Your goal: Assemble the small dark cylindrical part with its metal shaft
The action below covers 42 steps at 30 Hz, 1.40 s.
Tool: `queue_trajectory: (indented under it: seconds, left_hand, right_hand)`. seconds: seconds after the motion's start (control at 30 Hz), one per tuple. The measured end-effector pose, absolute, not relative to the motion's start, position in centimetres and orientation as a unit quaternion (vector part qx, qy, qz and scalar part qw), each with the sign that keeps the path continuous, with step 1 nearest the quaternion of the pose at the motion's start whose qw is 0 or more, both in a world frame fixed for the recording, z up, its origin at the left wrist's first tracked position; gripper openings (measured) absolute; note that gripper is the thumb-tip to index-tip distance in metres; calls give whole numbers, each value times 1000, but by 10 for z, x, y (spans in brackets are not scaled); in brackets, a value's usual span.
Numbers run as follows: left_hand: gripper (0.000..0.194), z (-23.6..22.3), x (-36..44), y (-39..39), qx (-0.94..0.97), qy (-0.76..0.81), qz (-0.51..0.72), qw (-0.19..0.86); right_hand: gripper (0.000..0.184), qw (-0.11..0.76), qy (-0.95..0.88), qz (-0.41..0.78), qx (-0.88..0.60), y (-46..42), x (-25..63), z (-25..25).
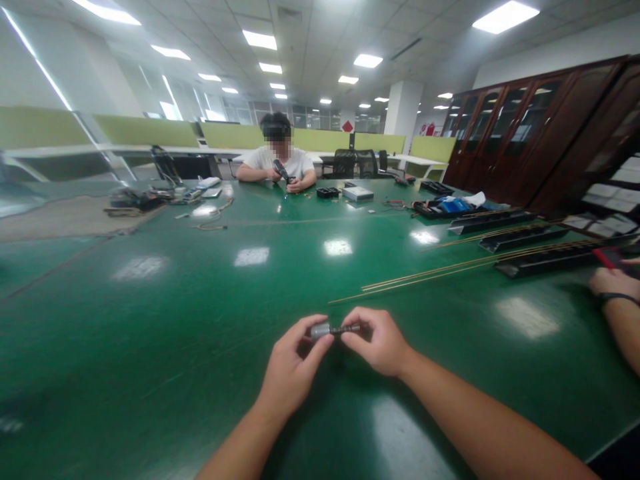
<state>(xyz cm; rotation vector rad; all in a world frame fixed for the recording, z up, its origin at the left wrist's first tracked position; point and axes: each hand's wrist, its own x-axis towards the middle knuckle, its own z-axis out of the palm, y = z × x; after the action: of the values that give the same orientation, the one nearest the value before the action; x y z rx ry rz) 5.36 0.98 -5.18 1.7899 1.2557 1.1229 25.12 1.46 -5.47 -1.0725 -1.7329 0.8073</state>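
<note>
Just above the green tabletop is a small grey metal cylinder (321,331) with a thin, dark, ridged shaft (343,329) extending to the right. My left hand (293,367) grips the cylinder between thumb and fingers. The shaft's far end lies between the thumb and fingers of my right hand (379,341), which partly hide it. Cylinder and shaft lie roughly level and in line; whether they are one piece I cannot tell.
Long thin brass-coloured rods (425,275) and black metal channels (537,259) lie to the right on the green table (200,300). At the right edge, another person's hand (615,283) is near a red object. Across the table, a person (295,163) holds a dark tool (281,170).
</note>
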Motion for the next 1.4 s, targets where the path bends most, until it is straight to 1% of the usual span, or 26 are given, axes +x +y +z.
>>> queue_trajectory:
  seconds: [0.27, 0.63, 1.27, 1.4]
  left_hand:
    - [33, -52, 53, 11, 691, 480, 429, 330]
    - [31, -52, 53, 11, 682, 488, 435, 327]
    - [36, -53, 49, 12, 667, 496, 442, 336]
    - [39, -54, 47, 15, 651, 501, 451, 349]
  right_hand:
    - [12, 455, -705, 314, -444, 13, 251, -52]
    - [10, 463, -700, 310, -447, 14, 252, -54]
    - [10, 475, -696, 298, -448, 15, 255, -53]
    - [13, 489, -683, 303, -449, 18, 257, -55]
